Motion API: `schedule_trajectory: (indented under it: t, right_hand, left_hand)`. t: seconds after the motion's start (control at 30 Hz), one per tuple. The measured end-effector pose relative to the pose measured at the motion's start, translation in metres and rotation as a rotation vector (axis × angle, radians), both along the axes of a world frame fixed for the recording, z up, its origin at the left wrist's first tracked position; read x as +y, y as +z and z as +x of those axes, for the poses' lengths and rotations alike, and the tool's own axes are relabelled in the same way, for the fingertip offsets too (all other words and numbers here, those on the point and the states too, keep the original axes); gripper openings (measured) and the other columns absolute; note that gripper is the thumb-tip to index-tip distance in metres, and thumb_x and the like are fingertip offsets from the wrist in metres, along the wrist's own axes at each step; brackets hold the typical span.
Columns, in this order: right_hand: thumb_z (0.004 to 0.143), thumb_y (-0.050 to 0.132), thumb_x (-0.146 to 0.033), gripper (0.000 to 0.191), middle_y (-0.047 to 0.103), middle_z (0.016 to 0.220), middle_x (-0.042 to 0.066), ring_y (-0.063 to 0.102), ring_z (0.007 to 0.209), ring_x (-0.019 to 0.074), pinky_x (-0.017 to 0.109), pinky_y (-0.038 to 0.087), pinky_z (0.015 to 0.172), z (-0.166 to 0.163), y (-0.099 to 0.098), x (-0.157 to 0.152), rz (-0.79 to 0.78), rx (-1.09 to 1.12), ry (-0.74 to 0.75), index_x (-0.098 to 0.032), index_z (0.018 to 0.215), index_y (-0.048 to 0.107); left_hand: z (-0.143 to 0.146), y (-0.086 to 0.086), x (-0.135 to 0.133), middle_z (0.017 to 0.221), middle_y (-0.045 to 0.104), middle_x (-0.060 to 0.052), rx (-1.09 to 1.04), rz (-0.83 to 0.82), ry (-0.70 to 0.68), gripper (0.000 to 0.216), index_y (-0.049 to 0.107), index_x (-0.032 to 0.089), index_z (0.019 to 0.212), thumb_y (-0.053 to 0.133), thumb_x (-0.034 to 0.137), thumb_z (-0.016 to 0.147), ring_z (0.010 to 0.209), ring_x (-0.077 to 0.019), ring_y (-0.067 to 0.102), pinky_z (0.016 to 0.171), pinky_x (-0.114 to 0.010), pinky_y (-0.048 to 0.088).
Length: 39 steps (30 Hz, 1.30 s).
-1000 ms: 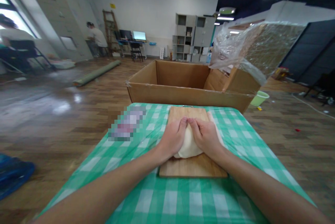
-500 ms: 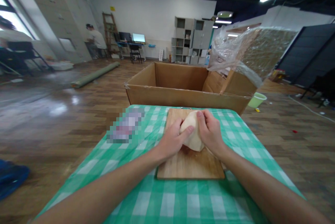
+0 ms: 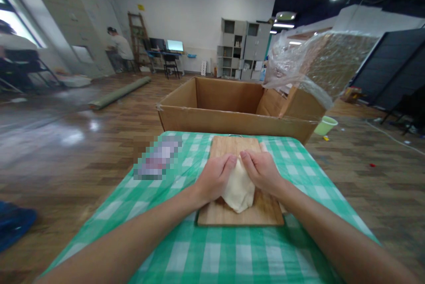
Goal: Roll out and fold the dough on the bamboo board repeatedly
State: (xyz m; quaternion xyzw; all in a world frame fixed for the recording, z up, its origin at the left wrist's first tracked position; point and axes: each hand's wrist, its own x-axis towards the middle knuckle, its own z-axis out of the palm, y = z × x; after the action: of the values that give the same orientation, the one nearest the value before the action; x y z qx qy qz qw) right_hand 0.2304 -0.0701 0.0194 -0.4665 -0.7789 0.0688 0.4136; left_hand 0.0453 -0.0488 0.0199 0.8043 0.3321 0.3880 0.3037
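Observation:
Pale dough (image 3: 238, 189) hangs between both hands over a wooden cutting board (image 3: 217, 218), its lower end near the board's front part. My left hand (image 3: 216, 175) is closed on the dough's left side, thumb on top. On the upper right side, my right hand (image 3: 261, 170) grips it with thumb and curled fingers. The two thumbs almost meet at the dough's top edge. Whether its lower end touches the wood I cannot tell. The board lies on a green-and-white checked tablecloth (image 3: 186, 231).
Beyond the table's far edge stands a large open cardboard box (image 3: 212, 116), with a plastic-wrapped piece (image 3: 335, 63) at its right. A blurred-out item (image 3: 159, 158) lies on the cloth's left. A light green bucket (image 3: 326, 125) is on the floor. Two people sit far left.
The dough has been turned and drawn toward me, so its lower end hangs nearer the board's front. My hands have come closer together at its top.

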Motion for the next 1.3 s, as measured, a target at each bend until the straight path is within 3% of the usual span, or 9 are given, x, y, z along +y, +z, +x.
schedule_trajectory:
  t: [0.1,0.27,0.47,0.67,0.77,0.9,1.07,1.2,1.3]
  right_hand:
    - [0.108,0.037,-0.042,0.045,0.053,0.060,-0.001,0.045,0.054,0.0139,0.032,0.027,0.058,-0.003,0.001,-0.003,0.044,-0.053,-0.052,-0.023,0.071,0.050]
    - [0.109,0.038,-0.045,0.035,0.069,0.085,0.005,0.061,0.075,0.0191,0.032,0.037,0.069,-0.010,0.009,-0.008,0.035,-0.146,-0.054,-0.020,0.100,0.060]
    - [0.110,0.035,-0.039,0.045,0.059,0.064,0.001,0.049,0.057,0.0143,0.032,0.030,0.060,-0.005,0.006,-0.005,0.184,-0.227,-0.037,-0.023,0.070,0.049]
    - [0.109,0.037,-0.036,0.042,0.062,0.066,0.002,0.051,0.060,0.0157,0.033,0.030,0.062,0.000,0.009,-0.001,0.203,-0.152,-0.170,-0.022,0.073,0.053]
    - [0.109,0.039,-0.038,0.038,0.069,0.077,0.004,0.059,0.071,0.0174,0.032,0.034,0.066,-0.004,0.012,-0.002,0.111,-0.134,-0.097,-0.021,0.082,0.060]
    - [0.109,0.037,-0.039,0.051,0.057,0.059,0.000,0.049,0.054,0.0130,0.031,0.030,0.057,-0.008,0.010,-0.002,0.096,-0.089,-0.032,-0.021,0.064,0.053]
    - [0.108,0.042,-0.034,0.049,0.050,0.054,-0.002,0.041,0.049,0.0111,0.032,0.025,0.055,-0.005,0.007,0.001,0.210,-0.021,-0.102,-0.021,0.061,0.047]
    - [0.108,0.040,-0.040,0.053,0.040,0.050,-0.004,0.034,0.047,0.0116,0.032,0.021,0.053,0.001,0.013,0.005,0.246,0.167,-0.358,-0.023,0.058,0.037]
    - [0.109,0.037,-0.043,0.051,0.048,0.055,-0.002,0.043,0.052,0.0135,0.031,0.025,0.055,0.001,0.017,0.005,0.173,0.194,-0.411,-0.023,0.063,0.044]
  left_hand:
    - [0.001,-0.002,0.001,0.069,0.063,0.000,-0.009,0.002,0.057,0.046,0.057,0.020,0.073,0.033,0.041,0.106,0.063,-0.0157,0.054,0.061,-0.030,0.038]
    - [0.002,-0.006,-0.001,0.076,0.066,-0.002,-0.019,0.083,0.025,0.034,0.060,0.021,0.085,0.037,0.035,0.106,0.069,-0.0172,0.061,0.066,-0.030,0.041]
    - [0.002,-0.005,-0.003,0.081,0.069,-0.003,-0.061,0.002,0.046,0.039,0.063,0.020,0.087,0.037,0.041,0.106,0.076,-0.0193,0.064,0.070,-0.031,0.044]
    - [0.003,-0.007,0.000,0.089,0.075,-0.005,0.029,-0.075,-0.044,0.043,0.069,0.020,0.093,0.038,0.047,0.107,0.080,-0.0213,0.067,0.074,-0.033,0.045]
    - [0.004,-0.010,-0.002,0.097,0.076,-0.008,0.027,-0.028,-0.016,0.042,0.070,0.021,0.101,0.036,0.044,0.107,0.088,-0.0245,0.069,0.079,-0.035,0.047]
    - [0.006,-0.008,-0.007,0.090,0.075,-0.008,0.055,-0.038,-0.005,0.044,0.070,0.021,0.091,0.036,0.045,0.106,0.085,-0.0254,0.069,0.078,-0.036,0.047]
    - [0.007,-0.010,-0.003,0.080,0.071,-0.005,-0.107,-0.277,-0.052,0.049,0.066,0.019,0.082,0.041,0.055,0.103,0.076,-0.0215,0.064,0.068,-0.032,0.046]
    - [0.010,-0.014,0.002,0.104,0.074,-0.005,-0.283,-0.418,-0.123,0.039,0.067,0.018,0.112,0.057,0.053,0.097,0.096,-0.0236,0.067,0.080,-0.033,0.052]
    - [0.014,-0.015,0.002,0.120,0.073,-0.008,-0.328,-0.401,-0.077,0.043,0.063,0.019,0.128,0.056,0.049,0.098,0.112,-0.0261,0.065,0.095,-0.037,0.050]
